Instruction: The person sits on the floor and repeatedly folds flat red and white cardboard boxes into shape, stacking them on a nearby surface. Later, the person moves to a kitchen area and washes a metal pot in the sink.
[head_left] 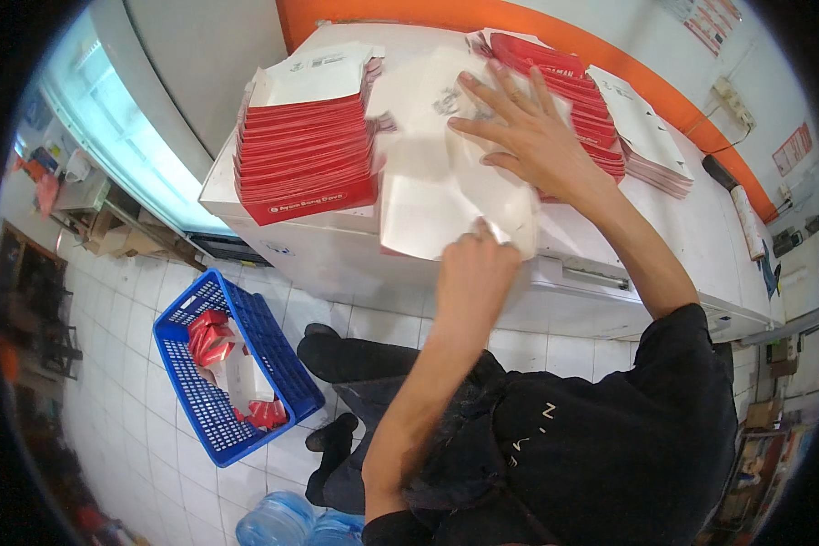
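Note:
A white cardboard box blank (pixel 428 214), blurred in places, lies on the white worktop between two stacks of red-and-white folded cartons. My right hand (pixel 532 141) rests on its far part with the fingers spread. At the blank's near edge, the curled fingers of my left hand (pixel 478 268) grip the board; the fingertips are partly smeared. To the left stands a thick stack of red cartons (pixel 305 164) with white flaps. Behind my right hand runs another red carton stack (pixel 591 118), partly covered by that hand.
More white blanks (pixel 642 132) are piled at the right of the worktop (pixel 610 241). A blue plastic crate (pixel 305 364) holding red-and-white cartons stands on the tiled floor at left, near my feet. Blue water jugs (pixel 278 520) are at the bottom. A lit glass-door fridge (pixel 123 118) is at left.

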Motion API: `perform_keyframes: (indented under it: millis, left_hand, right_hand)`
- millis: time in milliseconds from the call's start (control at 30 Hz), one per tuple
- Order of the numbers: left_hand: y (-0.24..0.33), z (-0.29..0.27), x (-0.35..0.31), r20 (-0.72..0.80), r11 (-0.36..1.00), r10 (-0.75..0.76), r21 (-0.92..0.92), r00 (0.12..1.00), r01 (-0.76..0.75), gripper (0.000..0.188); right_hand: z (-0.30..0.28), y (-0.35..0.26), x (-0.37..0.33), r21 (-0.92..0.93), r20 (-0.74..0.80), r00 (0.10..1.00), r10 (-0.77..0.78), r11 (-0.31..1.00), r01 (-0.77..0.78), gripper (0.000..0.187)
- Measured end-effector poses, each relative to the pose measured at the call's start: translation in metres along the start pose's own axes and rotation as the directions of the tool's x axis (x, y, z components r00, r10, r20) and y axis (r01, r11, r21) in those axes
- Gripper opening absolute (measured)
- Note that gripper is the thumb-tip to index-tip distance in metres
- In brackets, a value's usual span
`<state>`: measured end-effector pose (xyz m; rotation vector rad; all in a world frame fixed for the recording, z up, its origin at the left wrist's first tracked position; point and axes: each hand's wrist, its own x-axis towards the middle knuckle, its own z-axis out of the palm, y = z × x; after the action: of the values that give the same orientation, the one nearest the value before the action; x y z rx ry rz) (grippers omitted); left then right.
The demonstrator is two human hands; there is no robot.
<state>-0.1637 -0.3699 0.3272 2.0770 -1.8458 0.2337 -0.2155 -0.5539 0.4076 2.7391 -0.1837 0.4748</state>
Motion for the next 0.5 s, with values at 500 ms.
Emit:
perform_keyframes:
  millis: [500]
  left_hand:
    - [-0.003, 0.027, -0.004, -0.129, 0.998, 0.064, -0.014, 0.990, -0.066, 0.012]
  right_hand:
    - [0.040, 0.071, 0.013, 0.304, 0.250, 0.967, 0.058, 0.943, -0.135, 0.043]
